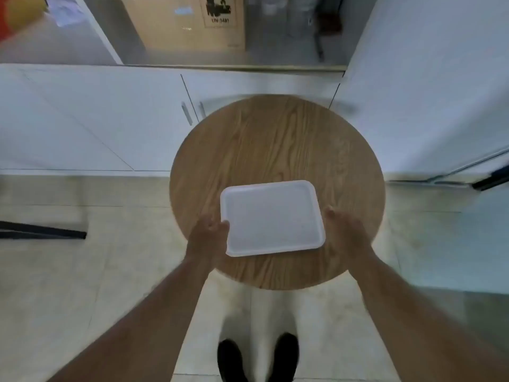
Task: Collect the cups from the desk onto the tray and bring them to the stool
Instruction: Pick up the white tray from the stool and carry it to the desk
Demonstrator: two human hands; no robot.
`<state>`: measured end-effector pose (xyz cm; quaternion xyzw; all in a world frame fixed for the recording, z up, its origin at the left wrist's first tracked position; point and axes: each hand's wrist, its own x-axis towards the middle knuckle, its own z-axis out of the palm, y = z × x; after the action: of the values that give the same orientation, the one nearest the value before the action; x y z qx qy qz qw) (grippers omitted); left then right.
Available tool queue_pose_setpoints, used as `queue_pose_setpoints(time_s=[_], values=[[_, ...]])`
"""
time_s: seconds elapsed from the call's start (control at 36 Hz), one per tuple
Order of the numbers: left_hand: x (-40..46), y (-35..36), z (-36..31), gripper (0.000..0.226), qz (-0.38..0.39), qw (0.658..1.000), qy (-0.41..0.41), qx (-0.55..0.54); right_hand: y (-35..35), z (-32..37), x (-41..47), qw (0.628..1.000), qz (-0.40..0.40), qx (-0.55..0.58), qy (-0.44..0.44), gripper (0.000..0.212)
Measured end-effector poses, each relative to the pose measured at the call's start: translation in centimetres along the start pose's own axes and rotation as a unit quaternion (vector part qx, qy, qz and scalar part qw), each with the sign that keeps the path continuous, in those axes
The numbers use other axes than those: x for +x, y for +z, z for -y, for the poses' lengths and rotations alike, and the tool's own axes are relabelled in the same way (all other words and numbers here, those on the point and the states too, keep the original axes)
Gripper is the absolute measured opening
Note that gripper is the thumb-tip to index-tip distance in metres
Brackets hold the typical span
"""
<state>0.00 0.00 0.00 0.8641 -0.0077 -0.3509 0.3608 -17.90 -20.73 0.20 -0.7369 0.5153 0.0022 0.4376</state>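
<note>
A white rectangular tray (271,217) lies on the round wooden stool top (275,150), toward its near edge, and holds nothing. My left hand (208,234) grips the tray's left edge, thumb on the rim. At the tray's right side my right hand (345,230) has its fingers curled, close to the edge; contact with the rim is unclear. No cups are in view.
White cabinet doors (110,119) with metal handles stand behind the stool. A cardboard box (187,20) sits in the shelf opening above. A dark bar (44,232) lies on the tiled floor at the left. My black shoes (259,359) are below the stool.
</note>
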Motion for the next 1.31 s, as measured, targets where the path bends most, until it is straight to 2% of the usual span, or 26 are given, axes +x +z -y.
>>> queue_pose_setpoints(time_s=[0.11, 0.28, 0.44, 0.56, 0.72, 0.78, 0.89, 1.06, 1.17, 1.31], values=[[1.1, 0.8, 0.7, 0.015, -0.024, 0.999, 0.007, 0.042, 1.4, -1.2, 1.5, 0.998, -0.033, -0.017, 0.060, 0.033], [2.1, 1.7, 1.5, 0.032, -0.037, 0.996, 0.017, 0.074, 1.9, -1.5, 2.6, 0.995, -0.026, -0.058, 0.073, 0.028], [1.4, 1.0, 1.6, 0.018, -0.049, 0.996, 0.022, 0.069, 1.4, -1.0, 2.3, 0.995, -0.023, -0.019, 0.099, 0.024], [-0.6, -1.0, 1.5, 0.019, -0.056, 0.996, 0.028, 0.065, 0.7, -0.2, 0.6, 0.996, -0.024, -0.001, 0.092, 0.013], [-5.3, -5.0, 1.7, 0.031, -0.082, 0.996, 0.015, 0.030, -0.1, 2.5, -3.5, 0.997, -0.018, 0.038, 0.071, 0.038], [-6.6, -6.2, 2.0, 0.032, -0.094, 0.995, 0.015, 0.021, -0.4, 3.5, -4.7, 0.998, -0.006, 0.040, 0.056, 0.040], [-9.6, -8.9, 3.0, 0.028, -0.121, 0.992, 0.018, -0.003, -0.6, 5.7, -7.7, 0.999, 0.018, 0.024, 0.010, 0.028], [-13.2, -12.4, 4.9, 0.022, -0.155, 0.987, 0.039, -0.023, 0.3, 8.0, -12.2, 0.999, 0.011, 0.019, -0.025, 0.023], [-15.6, -15.1, 6.8, 0.040, -0.168, 0.984, 0.055, -0.028, 1.5, 9.1, -15.7, 0.999, 0.004, 0.020, -0.042, 0.024], [-18.0, -19.6, 10.3, 0.038, -0.177, 0.981, 0.075, -0.036, 4.0, 10.8, -21.1, 0.998, -0.005, 0.032, -0.054, 0.029]])
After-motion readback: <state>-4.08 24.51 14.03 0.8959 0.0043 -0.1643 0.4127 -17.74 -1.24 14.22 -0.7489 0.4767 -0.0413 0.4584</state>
